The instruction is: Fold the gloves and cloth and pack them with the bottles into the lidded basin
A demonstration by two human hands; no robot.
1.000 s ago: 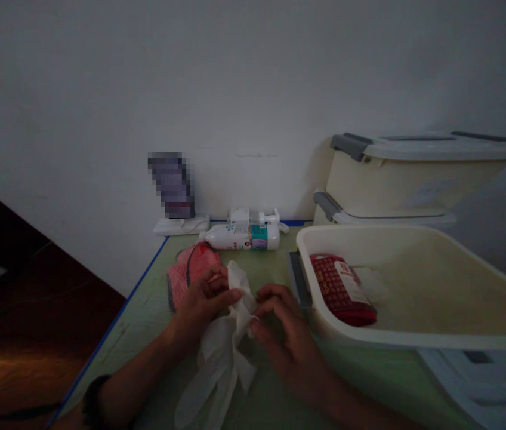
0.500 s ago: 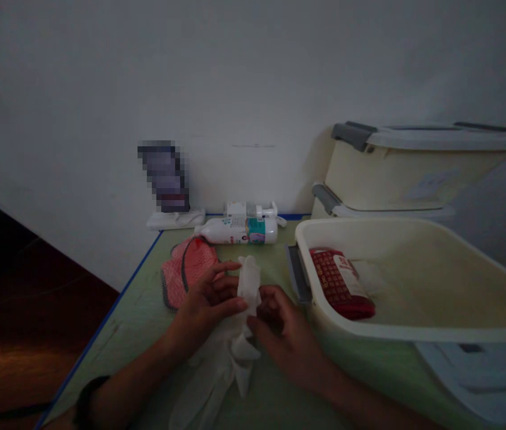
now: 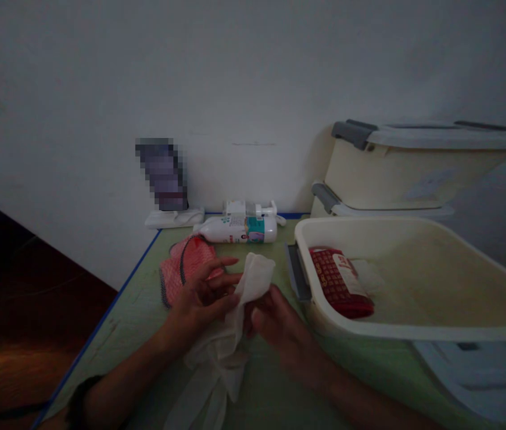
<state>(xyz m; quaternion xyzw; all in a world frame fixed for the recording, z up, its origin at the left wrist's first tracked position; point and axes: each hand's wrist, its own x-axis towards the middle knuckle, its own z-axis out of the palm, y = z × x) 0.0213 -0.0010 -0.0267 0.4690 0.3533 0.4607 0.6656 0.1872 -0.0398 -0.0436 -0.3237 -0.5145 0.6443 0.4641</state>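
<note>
A thin white cloth (image 3: 256, 276) with long strips hanging from it is between my hands, above the table's near part. My left hand (image 3: 197, 301) pinches its left edge between thumb and fingers, with the other fingers stretched out. On the other side, my right hand (image 3: 275, 322) has its fingers curled at the cloth's underside, partly hidden behind it. The cloth's upper end stands up and leans right, while its lower strips droop towards me. Just behind my left hand lies a folded red-and-white cloth (image 3: 185, 263) with a dark checked edge.
A white bottle (image 3: 235, 230) and a clear pump bottle (image 3: 246, 208) lie near the wall. A blurred phone (image 3: 166, 176) stands on a white base (image 3: 175, 218). At right is a cream bin (image 3: 414, 332) holding a red packet (image 3: 340, 283), with lidded bins (image 3: 382, 179) stacked behind.
The cloth's upper end has swung right and spread wider. My right hand has shifted, its fingers now lower and more beneath the cloth. My left hand has moved slightly left.
</note>
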